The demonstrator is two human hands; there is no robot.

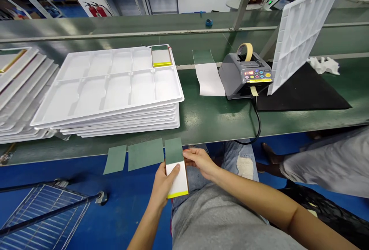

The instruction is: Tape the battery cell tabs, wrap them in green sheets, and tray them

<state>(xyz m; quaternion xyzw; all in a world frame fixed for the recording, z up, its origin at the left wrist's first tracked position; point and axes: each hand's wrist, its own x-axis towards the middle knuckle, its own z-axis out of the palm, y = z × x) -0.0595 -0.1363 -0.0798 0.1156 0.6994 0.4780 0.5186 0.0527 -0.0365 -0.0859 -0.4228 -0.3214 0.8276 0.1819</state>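
A flat white battery pack (178, 179), with a yellow strip along its near end and green sheet at its far end, lies in my left hand (165, 182). My left thumb presses on its white face while the fingers go around the left edge. My right hand (201, 161) is closed at the pack's upper right side, fingertips pinched by a thin red wire (187, 149); the fingers are partly hidden. Left of the pack, two green pieces of sheet (145, 154) hang along the bench edge. A similar pack (161, 56) lies in the top tray's far right compartment.
Stacked white compartment trays (115, 88) stand on the green bench, with more trays (20, 96) at far left. A tape dispenser (245, 75), white paper (210, 79), black mat (308, 88) and upright tray (305, 31) are rightward. A wire cart (46, 215) stands lower left; another person's leg (328, 161) shows right.
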